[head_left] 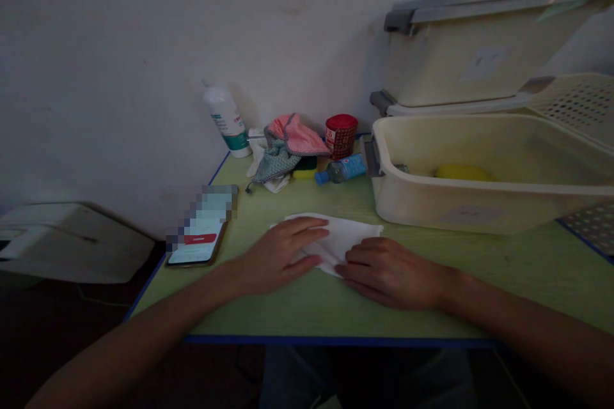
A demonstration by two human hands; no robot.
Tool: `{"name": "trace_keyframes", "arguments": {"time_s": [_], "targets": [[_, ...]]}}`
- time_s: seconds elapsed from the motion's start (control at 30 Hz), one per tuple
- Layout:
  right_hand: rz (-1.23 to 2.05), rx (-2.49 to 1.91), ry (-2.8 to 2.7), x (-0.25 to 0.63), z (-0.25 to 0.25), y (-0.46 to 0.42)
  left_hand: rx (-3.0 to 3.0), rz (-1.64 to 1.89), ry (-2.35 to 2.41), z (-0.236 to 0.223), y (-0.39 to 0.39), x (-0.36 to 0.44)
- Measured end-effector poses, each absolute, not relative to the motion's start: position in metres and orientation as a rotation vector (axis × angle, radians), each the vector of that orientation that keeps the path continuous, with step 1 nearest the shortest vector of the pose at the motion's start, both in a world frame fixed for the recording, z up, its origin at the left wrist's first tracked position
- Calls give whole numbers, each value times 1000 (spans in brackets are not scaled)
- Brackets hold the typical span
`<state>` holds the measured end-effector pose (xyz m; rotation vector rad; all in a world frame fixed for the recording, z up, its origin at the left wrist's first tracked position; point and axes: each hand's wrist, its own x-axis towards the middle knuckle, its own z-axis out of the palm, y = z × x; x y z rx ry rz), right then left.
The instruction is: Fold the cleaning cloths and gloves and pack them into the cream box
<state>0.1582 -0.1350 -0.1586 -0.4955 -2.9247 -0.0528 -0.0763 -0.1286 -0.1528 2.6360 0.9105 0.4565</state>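
A thin white cloth (345, 234) lies on the green table in front of me, partly covered by both hands; it could also be a paper napkin. My left hand (283, 252) rests flat on its left part, with the fingers stretched out and apart. At the near right edge of the cloth, my right hand (384, 271) has its fingers curled in and closed on the cloth. The fingertips of the right hand are partly hidden. Left of my left hand lies a phone (201, 230) with a lit screen.
Along the wall are a white bottle (225, 121), a pink cloth (300, 135), a grey-green cloth (275, 161), a yellow-green sponge (306, 169), a red canister (341, 136) and a blue-capped bottle (343, 169). An open cream bin (446, 204) holds something yellow. Another bin (446, 70) stands behind it.
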Motion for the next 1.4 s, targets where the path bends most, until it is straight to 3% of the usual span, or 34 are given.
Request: {"name": "trace_keyframes", "arguments": {"time_s": [0.2,0.7,0.9,1.4], "targets": [[11,-468,-2921,165,-151,-131,2280,800,1202,-162,-102,-81],[1,-320,-2847,166,-155,-130,2081,599,1435,-164,-97,-65],[-4,-348,-2847,165,-154,-131,2089,496,1417,-157,-95,-68],[9,-335,-2817,164,-156,-131,1759,643,1095,-156,-92,-71]]}}
